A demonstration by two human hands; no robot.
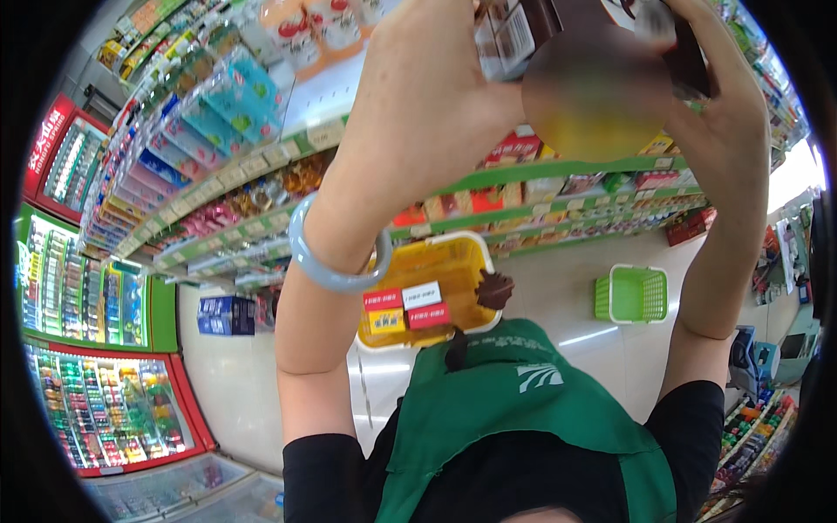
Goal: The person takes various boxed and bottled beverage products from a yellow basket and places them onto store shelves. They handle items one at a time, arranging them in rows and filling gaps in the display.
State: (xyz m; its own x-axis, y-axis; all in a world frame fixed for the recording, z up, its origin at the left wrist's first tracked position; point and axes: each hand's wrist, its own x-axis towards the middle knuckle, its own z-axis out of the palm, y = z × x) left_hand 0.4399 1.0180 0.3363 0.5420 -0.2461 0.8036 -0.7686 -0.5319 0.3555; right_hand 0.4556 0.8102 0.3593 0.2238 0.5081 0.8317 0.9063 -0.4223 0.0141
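Note:
Both my arms reach up to the top edge, in front of the shelves. My left hand [427, 105], with a pale bangle [327, 261] on its wrist, closes on the left side of a dark brown package with a white barcode panel [514, 37]. My right hand [728, 113] wraps round the dark brown right side [689, 61] of what is held up there. A round blur covers the middle between the hands, so I cannot tell whether this is one package or several. Some fingertips are out of view.
Below stands a yellow basket [471, 251] holding several small red, white and yellow boxes [406, 307]. A green basket [632, 268] stands on the floor to the right, a blue carton [227, 315] to the left. Stocked shelves [558, 205] run ahead; drink fridges [113, 401] line the left.

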